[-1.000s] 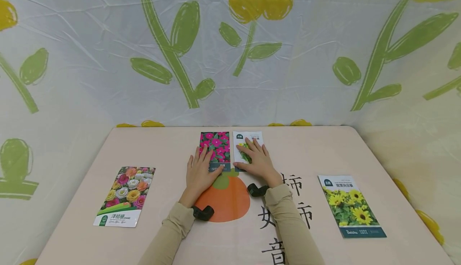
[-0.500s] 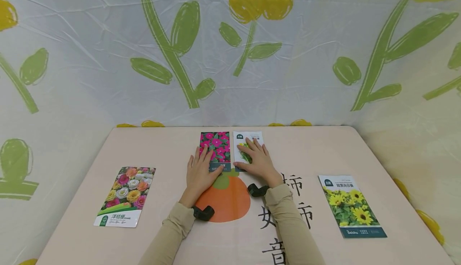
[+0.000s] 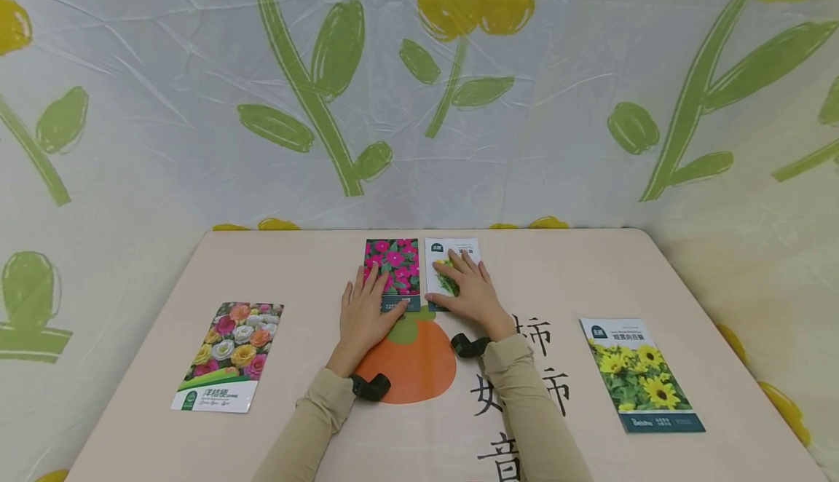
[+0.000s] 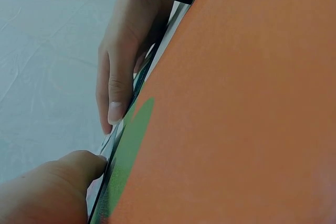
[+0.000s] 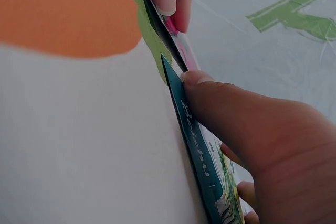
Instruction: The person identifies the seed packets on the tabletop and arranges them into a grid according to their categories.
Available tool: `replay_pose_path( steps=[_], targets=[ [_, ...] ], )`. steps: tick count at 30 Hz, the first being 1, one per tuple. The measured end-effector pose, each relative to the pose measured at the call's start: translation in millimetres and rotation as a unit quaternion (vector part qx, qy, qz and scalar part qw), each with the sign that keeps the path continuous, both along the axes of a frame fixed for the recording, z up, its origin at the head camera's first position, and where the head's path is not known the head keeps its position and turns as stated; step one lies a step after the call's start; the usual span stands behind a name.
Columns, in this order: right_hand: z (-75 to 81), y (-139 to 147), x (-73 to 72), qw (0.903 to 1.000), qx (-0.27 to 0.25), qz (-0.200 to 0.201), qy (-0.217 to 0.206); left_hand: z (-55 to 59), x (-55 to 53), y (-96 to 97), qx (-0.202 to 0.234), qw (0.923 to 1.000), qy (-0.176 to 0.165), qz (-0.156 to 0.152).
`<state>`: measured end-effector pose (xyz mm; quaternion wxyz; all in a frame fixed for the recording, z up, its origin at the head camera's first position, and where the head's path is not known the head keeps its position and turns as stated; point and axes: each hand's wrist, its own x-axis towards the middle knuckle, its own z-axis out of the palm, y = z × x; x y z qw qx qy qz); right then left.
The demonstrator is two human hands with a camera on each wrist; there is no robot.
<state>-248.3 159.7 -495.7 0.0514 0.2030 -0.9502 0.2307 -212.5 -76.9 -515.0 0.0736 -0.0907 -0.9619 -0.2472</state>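
My left hand (image 3: 367, 314) rests with spread fingers on a seed packet with pink flowers (image 3: 401, 253) at the table's far side. Beside it, my right hand (image 3: 473, 294) lies spread over a white seed packet with yellow flowers (image 3: 434, 258), hiding much of its picture. A narrow gap separates the two packets. Seen from the left wrist, my left thumb (image 4: 84, 166) touches the near edge of its packet. In the right wrist view my right thumb (image 5: 205, 85) presses on the dark green strip (image 5: 195, 140) of the white packet.
A seed packet with mixed roses-like blooms (image 3: 229, 351) lies at left, a sunflower packet (image 3: 642, 376) at right. The pale table (image 3: 314, 256) bears a printed orange persimmon (image 3: 419, 365) and black characters (image 3: 505, 456). Flowered cloth (image 3: 524, 162) hangs behind the table and at both sides.
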Motion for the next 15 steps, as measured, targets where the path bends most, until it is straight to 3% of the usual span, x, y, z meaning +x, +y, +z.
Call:
replay_pose_path(
  steps=[15],
  targets=[
    [1.3, -0.3, 0.6, 0.9999, -0.012, 0.001, 0.0, 0.1, -0.3, -0.2, 0.005, 1.0, 0.002, 0.0]
  ],
)
